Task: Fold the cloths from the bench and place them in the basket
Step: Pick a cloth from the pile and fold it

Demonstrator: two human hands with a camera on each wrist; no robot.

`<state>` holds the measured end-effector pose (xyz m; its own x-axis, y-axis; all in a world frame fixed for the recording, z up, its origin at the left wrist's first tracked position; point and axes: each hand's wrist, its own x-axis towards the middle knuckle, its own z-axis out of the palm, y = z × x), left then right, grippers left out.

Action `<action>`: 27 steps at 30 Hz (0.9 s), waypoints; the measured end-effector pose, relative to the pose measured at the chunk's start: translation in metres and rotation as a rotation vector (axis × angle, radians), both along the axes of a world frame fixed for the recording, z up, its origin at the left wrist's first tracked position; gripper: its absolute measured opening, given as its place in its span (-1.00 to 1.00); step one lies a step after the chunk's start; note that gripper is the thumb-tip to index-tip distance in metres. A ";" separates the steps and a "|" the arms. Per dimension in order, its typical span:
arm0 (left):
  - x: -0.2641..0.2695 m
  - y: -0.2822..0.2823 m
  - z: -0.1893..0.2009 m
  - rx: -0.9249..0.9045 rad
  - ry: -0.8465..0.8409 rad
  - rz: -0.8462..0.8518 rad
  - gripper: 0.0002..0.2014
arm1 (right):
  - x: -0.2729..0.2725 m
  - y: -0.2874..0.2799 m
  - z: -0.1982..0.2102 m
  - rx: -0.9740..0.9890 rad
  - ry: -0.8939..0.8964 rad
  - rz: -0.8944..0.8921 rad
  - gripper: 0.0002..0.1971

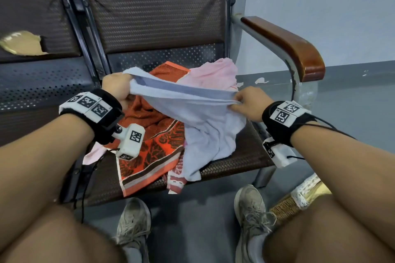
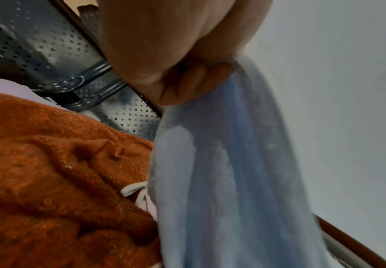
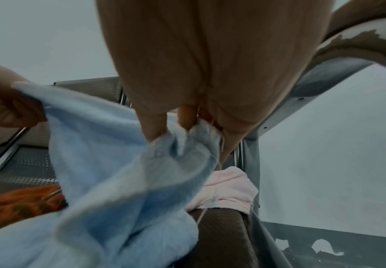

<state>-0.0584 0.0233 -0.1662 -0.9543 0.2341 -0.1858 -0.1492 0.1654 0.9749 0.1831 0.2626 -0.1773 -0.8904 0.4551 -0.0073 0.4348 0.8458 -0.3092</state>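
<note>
A light blue cloth [image 1: 192, 111] [image 2: 228, 172] [image 3: 109, 159] is stretched between both hands above the bench seat [image 1: 245, 156]. My left hand [image 1: 116, 85] [image 2: 176, 72] grips one end of its upper edge in a fist. My right hand [image 1: 245, 102] [image 3: 187, 117] pinches the other end with its fingertips. The rest of the blue cloth hangs down onto the seat. Under it lie an orange patterned cloth [image 1: 154, 149] [image 2: 49, 172] [image 3: 15, 204] and a pink cloth [image 1: 213, 74] [image 3: 230, 188]. A woven basket [image 1: 299, 196] shows on the floor at the lower right.
The bench backrest [image 1: 154, 17] rises behind the pile. A wooden armrest [image 1: 295, 45] on a metal frame stands to the right of the seat. Another seat [image 1: 38, 83] lies to the left. My knees and shoes [image 1: 252, 213] are in front of the bench.
</note>
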 end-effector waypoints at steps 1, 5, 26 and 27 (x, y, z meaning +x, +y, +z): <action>0.000 -0.002 0.000 0.012 -0.012 -0.028 -0.87 | 0.002 0.001 0.000 -0.005 0.009 -0.017 -0.56; 0.001 -0.009 -0.005 0.045 -0.018 -0.143 -0.84 | 0.007 0.009 0.001 -0.063 0.138 -0.103 -0.48; 0.003 -0.048 0.049 -0.450 0.718 -0.421 -0.70 | 0.010 0.012 0.071 -0.090 0.314 -0.016 -0.73; 0.003 -0.049 0.056 -0.405 0.746 -0.378 -0.79 | 0.009 0.010 0.082 -0.042 0.282 0.016 -0.74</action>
